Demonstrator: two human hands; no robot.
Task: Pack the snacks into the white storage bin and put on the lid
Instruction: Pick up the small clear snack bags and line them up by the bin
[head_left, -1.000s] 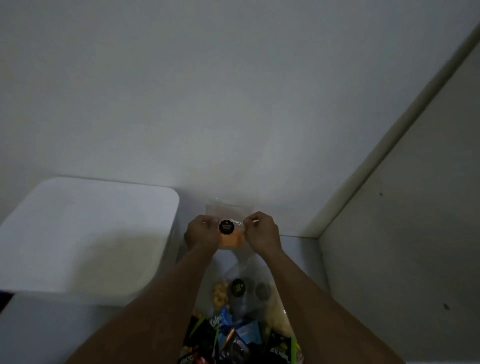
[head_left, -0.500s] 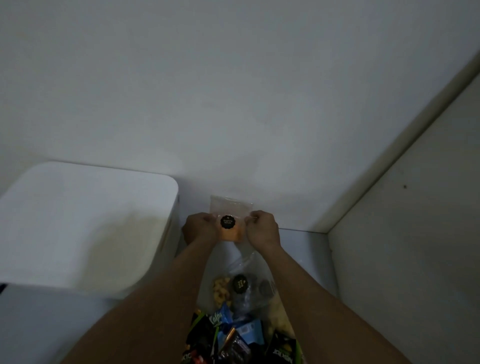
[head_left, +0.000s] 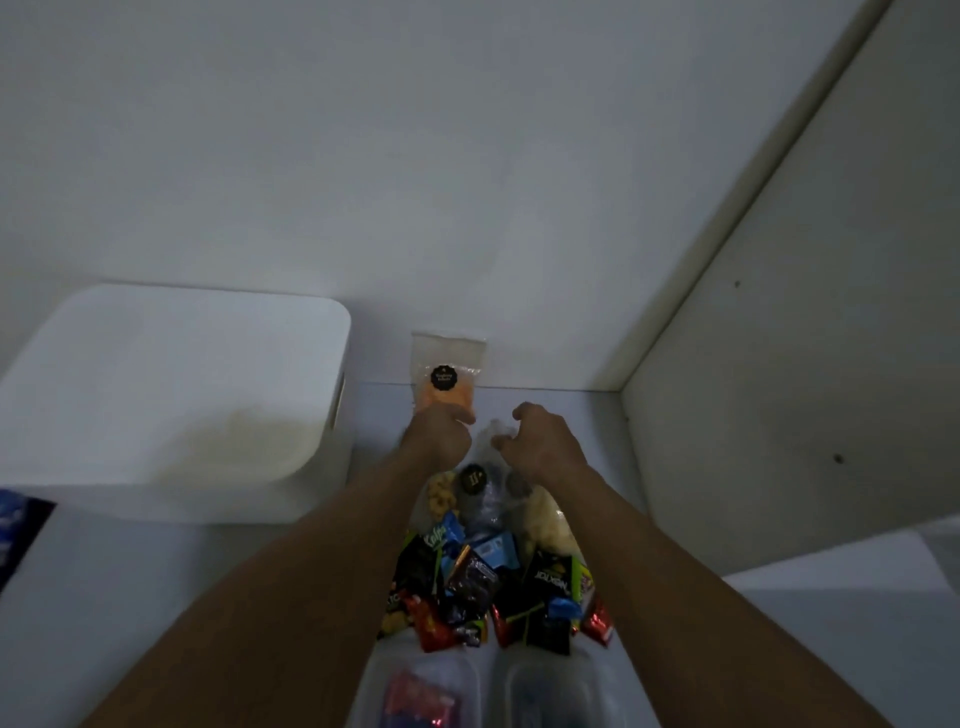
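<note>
Orange snack bag (head_left: 448, 387): upright, long axis vertical, top edge up.
Left hand (head_left: 439, 439): grips its bottom.
Right hand (head_left: 545, 447): fingers loose, apart.

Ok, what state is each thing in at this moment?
Clear bag of orange snacks with a black round label: upright, held at its lower end.
Left hand: grips that bag.
Right hand: loosely curled, holding nothing.
White storage bin: white lid appears on.
Pile of snack packets: loose on the shelf, unpacked.
</note>
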